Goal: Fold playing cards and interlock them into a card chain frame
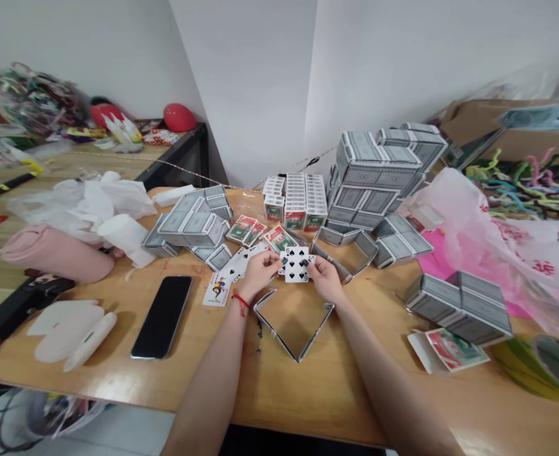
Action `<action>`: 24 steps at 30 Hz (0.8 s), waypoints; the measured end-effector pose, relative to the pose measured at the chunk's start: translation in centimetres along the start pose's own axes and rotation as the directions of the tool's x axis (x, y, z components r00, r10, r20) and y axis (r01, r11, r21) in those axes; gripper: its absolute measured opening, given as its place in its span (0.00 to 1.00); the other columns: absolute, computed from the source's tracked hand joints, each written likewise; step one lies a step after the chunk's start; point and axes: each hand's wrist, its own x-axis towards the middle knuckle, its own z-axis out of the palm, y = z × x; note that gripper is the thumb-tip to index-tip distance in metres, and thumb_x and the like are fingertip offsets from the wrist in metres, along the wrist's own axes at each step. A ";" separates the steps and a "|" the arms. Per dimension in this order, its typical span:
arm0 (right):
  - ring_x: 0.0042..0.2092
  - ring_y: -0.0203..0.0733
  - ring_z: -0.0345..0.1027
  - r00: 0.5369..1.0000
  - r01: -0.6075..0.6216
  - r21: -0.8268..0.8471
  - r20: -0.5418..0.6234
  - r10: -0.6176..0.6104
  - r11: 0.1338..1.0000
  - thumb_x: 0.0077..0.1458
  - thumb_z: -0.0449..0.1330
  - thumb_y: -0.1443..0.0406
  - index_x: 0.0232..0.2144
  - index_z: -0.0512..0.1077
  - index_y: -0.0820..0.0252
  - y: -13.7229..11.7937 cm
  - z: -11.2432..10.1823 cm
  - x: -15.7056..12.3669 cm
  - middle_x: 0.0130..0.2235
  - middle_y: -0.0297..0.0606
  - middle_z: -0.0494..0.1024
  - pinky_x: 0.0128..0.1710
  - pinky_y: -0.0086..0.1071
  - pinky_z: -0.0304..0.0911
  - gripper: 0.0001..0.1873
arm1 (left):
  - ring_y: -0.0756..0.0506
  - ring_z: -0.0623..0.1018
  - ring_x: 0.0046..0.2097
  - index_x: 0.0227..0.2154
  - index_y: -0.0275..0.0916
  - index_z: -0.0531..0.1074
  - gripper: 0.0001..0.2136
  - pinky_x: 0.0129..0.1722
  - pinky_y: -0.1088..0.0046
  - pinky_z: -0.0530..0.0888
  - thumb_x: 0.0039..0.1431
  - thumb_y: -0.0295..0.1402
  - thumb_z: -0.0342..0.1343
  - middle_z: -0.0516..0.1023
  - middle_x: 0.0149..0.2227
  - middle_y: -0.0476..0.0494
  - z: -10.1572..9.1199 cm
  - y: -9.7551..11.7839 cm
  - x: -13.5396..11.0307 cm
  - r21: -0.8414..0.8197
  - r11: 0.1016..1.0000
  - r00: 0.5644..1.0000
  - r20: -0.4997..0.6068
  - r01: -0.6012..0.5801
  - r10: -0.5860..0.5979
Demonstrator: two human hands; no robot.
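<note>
Between my two hands I hold a few playing cards (297, 265) upright, a six of spades facing me with the edges of fives showing on both sides. The fingers of my left hand (261, 272), with a red string on its wrist, pinch the left edge. At the right edge my right hand (326, 278) pinches the same cards. Just below them, a V-shaped strip of folded cards (298, 356) stands on its edge on the table. Loose playing cards, a joker (217, 290) among them, lie beside my left hand. Behind my right hand sits an open frame of folded cards (367, 244).
Stacked card blocks stand at the right (378, 168) and left (194, 218). Card boxes (295, 199) line the back. A phone (162, 316), a pink pouch (56, 253) and a white paper roll (126, 237) lie left; tape (545, 367) sits at the right edge.
</note>
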 end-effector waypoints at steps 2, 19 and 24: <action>0.29 0.39 0.66 1.000 0.006 -0.003 0.005 -0.006 1.000 0.46 0.56 0.50 0.29 0.67 0.59 0.0 0.0 0.0 0.28 0.35 0.74 0.30 0.33 0.63 0.18 | 0.54 0.68 0.20 0.26 0.34 0.68 0.07 0.23 0.79 0.66 0.45 0.33 0.56 0.68 0.18 0.54 0.0 0.0 0.0 0.014 1.000 1.000 0.011 -0.001 0.000; 0.30 0.39 0.67 1.000 -0.009 0.035 0.014 0.009 0.999 0.44 0.58 0.53 0.30 0.66 0.59 -0.2 0.1 0.1 0.29 0.35 0.75 0.30 0.33 0.64 0.16 | 0.54 0.68 0.21 0.23 0.34 0.69 0.09 0.23 0.80 0.65 0.48 0.36 0.54 0.69 0.18 0.52 0.0 -0.1 0.1 0.076 0.997 0.998 0.070 -0.010 0.004; 0.31 0.40 0.68 1.000 -0.009 0.037 0.013 0.009 0.999 0.44 0.58 0.53 0.31 0.66 0.58 -0.2 0.1 0.1 0.30 0.35 0.75 0.31 0.34 0.65 0.17 | 0.54 0.69 0.21 0.23 0.34 0.69 0.08 0.23 0.79 0.65 0.48 0.36 0.53 0.70 0.18 0.52 0.0 0.0 0.1 0.084 0.996 0.998 0.064 -0.015 0.009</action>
